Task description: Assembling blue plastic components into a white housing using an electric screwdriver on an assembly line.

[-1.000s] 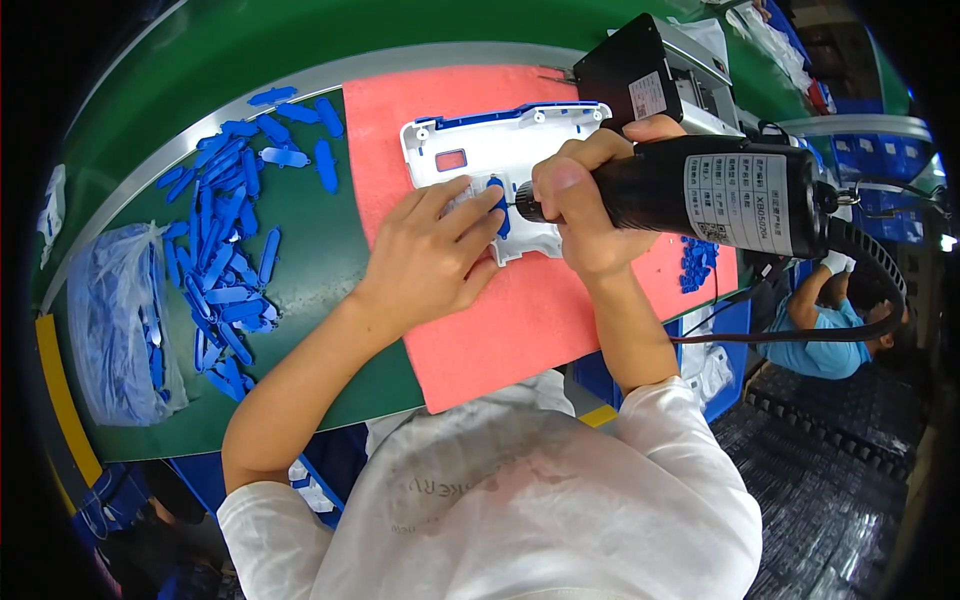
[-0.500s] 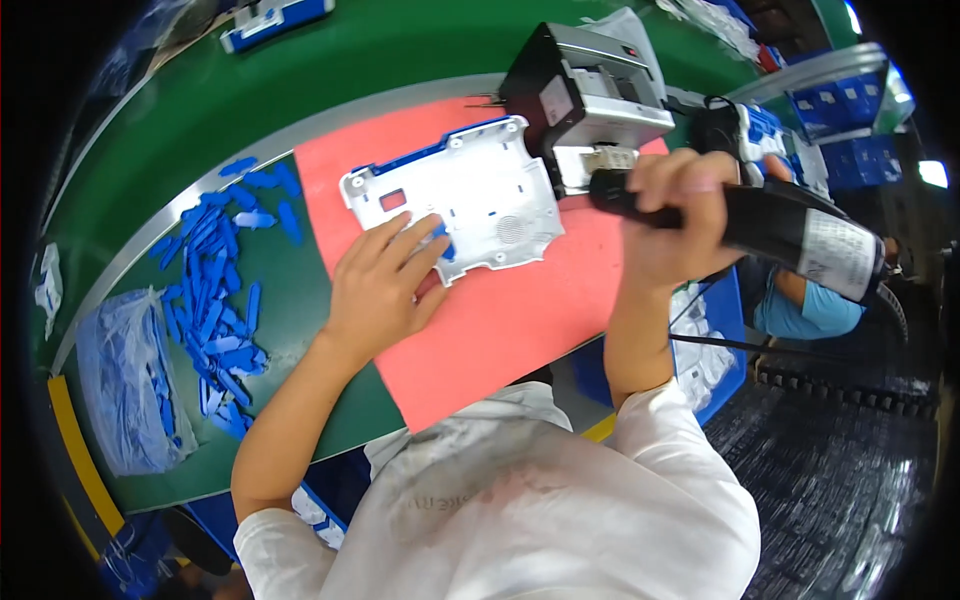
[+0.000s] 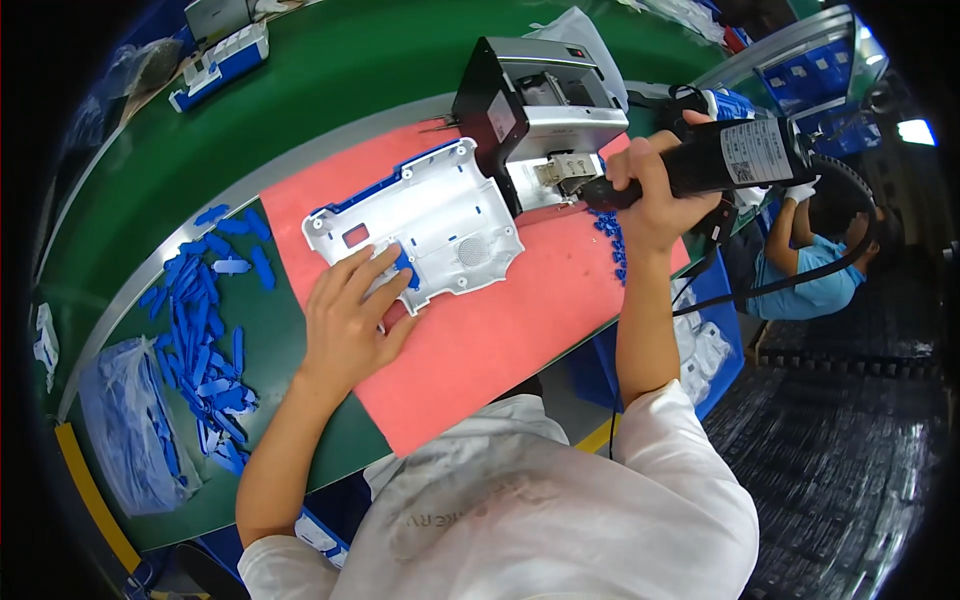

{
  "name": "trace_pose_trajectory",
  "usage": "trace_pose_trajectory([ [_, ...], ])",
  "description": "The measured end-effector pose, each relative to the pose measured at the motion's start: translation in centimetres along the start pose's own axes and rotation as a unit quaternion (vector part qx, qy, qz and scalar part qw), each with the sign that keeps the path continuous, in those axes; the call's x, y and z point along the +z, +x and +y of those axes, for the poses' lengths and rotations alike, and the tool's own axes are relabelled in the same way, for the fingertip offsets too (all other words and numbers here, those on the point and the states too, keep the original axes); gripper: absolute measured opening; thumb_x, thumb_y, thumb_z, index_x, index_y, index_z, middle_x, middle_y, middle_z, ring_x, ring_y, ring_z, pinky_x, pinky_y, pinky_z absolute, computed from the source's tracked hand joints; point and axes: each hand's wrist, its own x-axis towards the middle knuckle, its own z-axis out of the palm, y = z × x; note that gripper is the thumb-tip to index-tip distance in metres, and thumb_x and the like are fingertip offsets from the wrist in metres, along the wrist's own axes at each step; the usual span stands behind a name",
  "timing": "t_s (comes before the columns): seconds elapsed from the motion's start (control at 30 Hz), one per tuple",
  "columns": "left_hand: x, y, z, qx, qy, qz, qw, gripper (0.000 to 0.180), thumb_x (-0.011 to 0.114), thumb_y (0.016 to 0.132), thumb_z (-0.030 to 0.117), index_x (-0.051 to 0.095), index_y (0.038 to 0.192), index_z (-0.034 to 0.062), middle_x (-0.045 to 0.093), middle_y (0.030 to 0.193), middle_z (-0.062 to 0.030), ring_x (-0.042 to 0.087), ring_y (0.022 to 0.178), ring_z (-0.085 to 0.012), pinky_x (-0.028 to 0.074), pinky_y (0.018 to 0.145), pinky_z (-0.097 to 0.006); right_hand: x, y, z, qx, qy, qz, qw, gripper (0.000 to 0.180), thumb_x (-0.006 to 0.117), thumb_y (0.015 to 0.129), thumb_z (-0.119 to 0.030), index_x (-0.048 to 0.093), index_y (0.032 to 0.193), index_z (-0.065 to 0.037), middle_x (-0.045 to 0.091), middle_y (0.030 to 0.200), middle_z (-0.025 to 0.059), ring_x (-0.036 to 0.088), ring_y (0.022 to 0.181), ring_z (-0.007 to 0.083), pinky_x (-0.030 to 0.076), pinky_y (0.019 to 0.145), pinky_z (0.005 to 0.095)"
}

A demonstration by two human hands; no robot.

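Observation:
A white plastic housing panel [image 3: 432, 220] with a blue edge lies on a red mat [image 3: 500, 330]. My left hand [image 3: 345, 320] presses flat on its near edge, fingers beside a small blue clip [image 3: 403, 268] on the panel. My right hand [image 3: 640, 190] grips a black electric screwdriver [image 3: 725, 158], its tip pointed at the mouth of a grey and black screw feeder box [image 3: 535, 115] behind the panel.
A heap of blue plastic clips [image 3: 205, 330] and a clear bag [image 3: 130, 430] lie on the green conveyor belt [image 3: 300, 90] at left. Small blue parts [image 3: 610, 235] sit at the mat's right edge. Another person in blue [image 3: 800, 270] works at right.
My right hand has lifted the screwdriver off the panel and swung it right and back to the feeder box. My left hand stays on the panel.

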Motion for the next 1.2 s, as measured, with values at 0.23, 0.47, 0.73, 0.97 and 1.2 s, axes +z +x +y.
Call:
trace_pose_trajectory([
  [0.23,-0.1,0.2,-0.1,-0.056,-0.07,0.014,0.996,0.062,0.08,0.064,0.021,0.057,0.12,0.0045,0.063,0.113,-0.0126,0.058,0.107,-0.0311,0.047,0.088,-0.04,6.7,-3.1,-3.6,0.047,0.169,0.003,0.984,0.055,0.057,0.085,0.008,0.03,0.132,0.001,0.053,0.065,0.0058,0.048,0.046,0.0126,0.046,0.048,0.0308],
  [0.47,-0.3,0.1,-0.7,-0.023,-0.063,0.009,0.998,0.056,0.077,0.064,0.022,0.06,0.115,0.0042,0.065,0.107,-0.0112,0.06,0.104,-0.0306,0.048,0.083,-0.042,12.6,-6.9,0.7,0.077,0.069,-0.16,0.982,0.053,0.056,0.079,0.012,0.033,0.126,0.0,0.053,0.062,0.0079,0.051,0.046,0.0144,0.046,0.048,0.0297],
  [0.73,0.1,-0.3,-1.0,-0.024,-0.059,0.036,0.997,0.051,0.074,0.065,0.023,0.062,0.11,0.0026,0.066,0.104,-0.0122,0.061,0.104,-0.0311,0.049,0.083,-0.042,13.5,-7.6,0.9,0.102,0.138,-0.107,0.979,0.046,0.065,0.075,0.013,0.044,0.115,0.009,0.058,0.066,0.0042,0.055,0.054,0.0083,0.044,0.055,0.0203],
  [0.97,0.4,-0.3,-1.2,-0.034,-0.075,0.028,0.996,0.051,0.075,0.064,0.023,0.063,0.109,0.0012,0.066,0.103,-0.0133,0.061,0.104,-0.0317,0.05,0.085,-0.043,12.7,-8.1,2.0,0.052,0.054,-0.186,0.98,0.045,0.059,0.077,0.014,0.038,0.114,0.001,0.053,0.066,0.0043,0.051,0.054,0.0101,0.045,0.055,0.0259],
  [1.2,0.2,-0.1,-1.0,-0.041,-0.081,0.008,0.996,0.051,0.075,0.064,0.022,0.063,0.109,0.0009,0.067,0.101,-0.0138,0.062,0.104,-0.0324,0.05,0.087,-0.043,11.9,-8.4,2.1,0.04,0.018,-0.241,0.97,0.046,0.052,0.081,0.015,0.032,0.116,-0.008,0.049,0.067,0.0056,0.049,0.05,0.0118,0.046,0.049,0.0304],
])
